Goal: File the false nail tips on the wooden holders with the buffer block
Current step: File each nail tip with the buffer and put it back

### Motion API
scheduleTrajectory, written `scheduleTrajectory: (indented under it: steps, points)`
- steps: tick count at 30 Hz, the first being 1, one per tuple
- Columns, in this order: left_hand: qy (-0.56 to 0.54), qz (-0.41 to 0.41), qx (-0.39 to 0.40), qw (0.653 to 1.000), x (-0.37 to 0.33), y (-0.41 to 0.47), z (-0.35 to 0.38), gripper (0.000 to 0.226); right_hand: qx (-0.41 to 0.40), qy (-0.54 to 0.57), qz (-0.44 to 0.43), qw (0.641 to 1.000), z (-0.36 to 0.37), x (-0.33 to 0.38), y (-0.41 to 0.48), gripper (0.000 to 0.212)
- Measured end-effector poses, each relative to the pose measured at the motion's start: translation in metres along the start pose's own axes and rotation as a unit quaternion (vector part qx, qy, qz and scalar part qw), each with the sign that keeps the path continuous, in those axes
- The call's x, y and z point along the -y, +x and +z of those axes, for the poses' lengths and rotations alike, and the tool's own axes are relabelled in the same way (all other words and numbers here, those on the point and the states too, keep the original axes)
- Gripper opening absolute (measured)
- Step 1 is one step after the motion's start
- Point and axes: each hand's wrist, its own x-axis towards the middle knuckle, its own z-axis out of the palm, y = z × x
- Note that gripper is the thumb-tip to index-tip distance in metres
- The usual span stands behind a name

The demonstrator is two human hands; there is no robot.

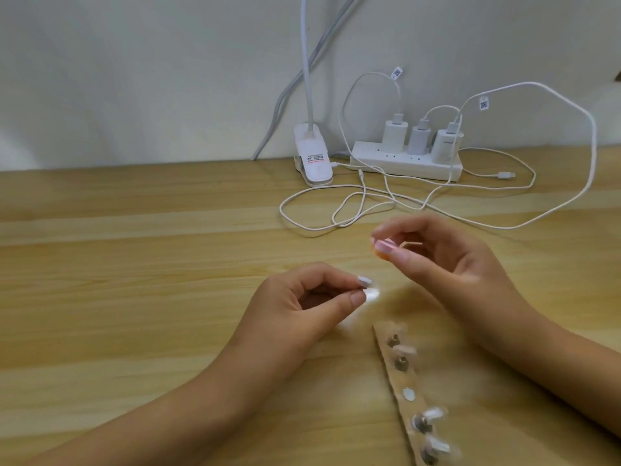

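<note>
My left hand (302, 297) pinches a small clear false nail tip (473, 294) between thumb and forefinger, a little above the table. My right hand (447, 260) holds a small pink and orange buffer block (383, 249) in its fingertips, up and to the right of the tip, not touching it. A wooden holder strip (401, 381) lies on the table in front of the hands, running toward me, with several nail tips on pegs (431, 415) along it. The picture is blurred around the hands.
A white power strip (403, 164) with three chargers sits at the back against the wall. Loose white cables (336, 210) loop over the wooden table (134, 264) behind the hands. A white clip lamp base (312, 159) stands left of the strip.
</note>
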Motion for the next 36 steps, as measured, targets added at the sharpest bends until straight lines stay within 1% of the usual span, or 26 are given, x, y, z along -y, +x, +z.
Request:
scheduleTrajectory:
  steps: [2, 4, 6, 7, 8, 10, 11, 13, 14, 15, 16, 18, 19, 20, 22, 23, 24, 25, 26, 27, 28, 30, 31, 32, 34, 36]
  points:
    - [0.004, 0.002, -0.002, 1.000, 0.001, 0.000, 0.000, 0.012, 0.024, -0.030, -0.058, 0.998, 0.003, 0.003, -0.003, 0.013]
    - [0.016, 0.006, -0.003, 1.000, 0.001, 0.000, 0.000, 0.015, 0.048, -0.064, -0.028, 0.996, 0.003, -0.002, -0.001, 0.010]
    - [0.014, 0.003, -0.005, 1.000, 0.001, 0.000, 0.000, 0.013, 0.026, -0.045, 0.030, 0.998, -0.002, -0.006, 0.003, 0.013]
    - [0.011, 0.001, -0.004, 1.000, 0.001, 0.000, 0.000, 0.011, 0.013, -0.029, 0.022, 0.999, -0.003, -0.005, 0.004, 0.011]
    - [0.011, 0.000, -0.001, 1.000, 0.001, 0.000, 0.000, 0.008, 0.011, -0.023, -0.014, 1.000, -0.002, -0.001, 0.003, 0.009]
    - [0.027, 0.003, -0.002, 1.000, 0.001, 0.000, 0.000, 0.007, 0.045, -0.055, -0.101, 0.992, 0.002, 0.003, -0.002, 0.012]
    - [0.036, 0.003, -0.003, 0.999, 0.001, 0.000, 0.000, 0.008, 0.055, -0.086, -0.111, 0.989, 0.002, 0.001, -0.002, 0.011]
    - [0.040, -0.003, -0.003, 0.999, 0.001, -0.001, -0.001, 0.009, 0.024, -0.112, -0.069, 0.991, -0.002, -0.007, 0.002, 0.010]
    - [0.035, -0.007, -0.003, 0.999, 0.001, -0.001, -0.001, 0.009, 0.003, -0.097, -0.039, 0.994, -0.004, -0.008, 0.003, 0.010]
    - [0.029, -0.009, -0.002, 1.000, 0.000, -0.002, -0.001, 0.010, -0.007, -0.078, -0.041, 0.996, -0.005, -0.006, 0.004, 0.010]
    - [0.027, -0.007, -0.003, 1.000, -0.001, -0.001, 0.000, 0.010, -0.003, -0.071, -0.074, 0.995, -0.003, -0.003, 0.003, 0.010]
    - [0.033, -0.004, -0.006, 0.999, -0.001, -0.001, 0.000, 0.007, 0.046, -0.106, -0.142, 0.983, 0.004, -0.001, -0.002, 0.012]
    - [0.035, -0.007, -0.006, 0.999, -0.001, -0.001, 0.000, 0.006, 0.055, -0.130, -0.139, 0.980, 0.002, -0.003, -0.001, 0.011]
    - [0.033, -0.012, -0.007, 0.999, -0.001, -0.001, 0.000, 0.007, 0.042, -0.144, -0.115, 0.982, -0.001, -0.007, 0.002, 0.011]
    - [0.024, -0.019, -0.008, 0.999, -0.001, -0.002, 0.000, 0.010, -0.015, -0.127, -0.055, 0.990, -0.007, -0.010, 0.006, 0.013]
    - [0.020, -0.017, -0.008, 1.000, -0.002, -0.001, 0.000, 0.009, -0.025, -0.111, -0.067, 0.991, -0.007, -0.007, 0.006, 0.012]
    - [0.018, -0.013, -0.008, 1.000, -0.002, -0.001, 0.000, 0.007, -0.020, -0.109, -0.103, 0.988, -0.003, -0.003, 0.004, 0.011]
    - [0.017, -0.008, -0.008, 1.000, -0.002, -0.001, 0.001, 0.003, 0.004, -0.125, -0.147, 0.981, 0.002, -0.001, 0.000, 0.012]
    - [0.021, -0.005, -0.009, 1.000, -0.002, -0.001, 0.001, 0.003, 0.031, -0.144, -0.168, 0.975, 0.006, 0.000, -0.003, 0.013]
    - [0.024, -0.006, -0.008, 1.000, -0.002, -0.001, 0.001, 0.003, 0.042, -0.163, -0.155, 0.973, 0.004, -0.001, -0.001, 0.012]
    - [0.023, -0.009, -0.007, 1.000, -0.001, -0.001, 0.001, 0.003, 0.035, -0.172, -0.119, 0.977, 0.001, -0.005, 0.002, 0.011]
    - [0.015, -0.012, -0.008, 1.000, -0.001, -0.002, 0.000, 0.009, 0.001, -0.137, -0.037, 0.990, -0.006, -0.006, 0.006, 0.011]
    - [0.013, -0.010, -0.008, 1.000, -0.002, -0.002, 0.000, 0.010, -0.004, -0.110, -0.035, 0.993, -0.006, -0.004, 0.005, 0.011]
    - [0.014, -0.006, -0.008, 1.000, -0.002, -0.002, 0.001, 0.010, 0.003, -0.098, -0.062, 0.993, -0.002, 0.001, 0.002, 0.013]
    - [0.022, -0.002, -0.008, 1.000, -0.003, -0.002, 0.001, 0.003, 0.039, -0.124, -0.124, 0.984, 0.006, 0.003, -0.004, 0.016]
    - [0.019, -0.010, -0.013, 1.000, -0.003, -0.002, 0.001, 0.004, 0.026, -0.154, -0.103, 0.982, 0.001, -0.002, 0.000, 0.014]
